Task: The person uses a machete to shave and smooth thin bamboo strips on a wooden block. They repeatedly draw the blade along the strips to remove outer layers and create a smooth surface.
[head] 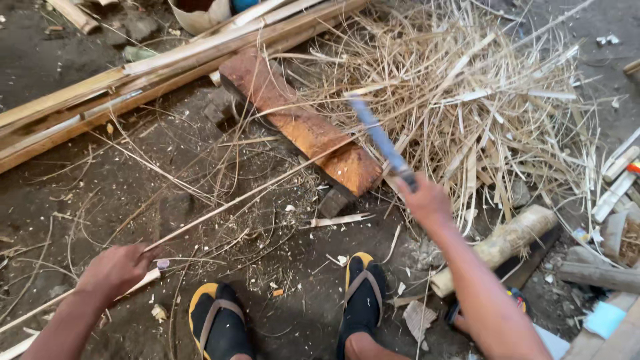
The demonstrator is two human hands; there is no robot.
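Seen from above, looking down at two bare arms and two feet in black and yellow sandals (220, 323) on a dirt floor (80, 200) littered with shavings. Left hand (113, 270), at lower left, closed around the near end of a long thin bamboo strip (247, 195), fingers wrapped tight on it; strip running up and to the right, far end resting across a reddish-brown wooden block (300, 127) near the middle of the view. Right hand (427, 200), right of centre, shut around the handle of a long-bladed knife (380, 137), blade raised and blurred with motion, angled up and left above the block and close to the strip's far end. Behind and to the right of the block, a big heap of pale dry bamboo slivers (480, 100). Along the upper left, several long split bamboo poles (133, 87) lying side by side. At lower right, a short thick log (500, 243) beside the right forearm. Step in hand, by the look of it: trimming or splitting the strip on the block. Next move likely calling for a steady hold on the near end and a blade brought down in line with the strip, well clear of the left fingers.
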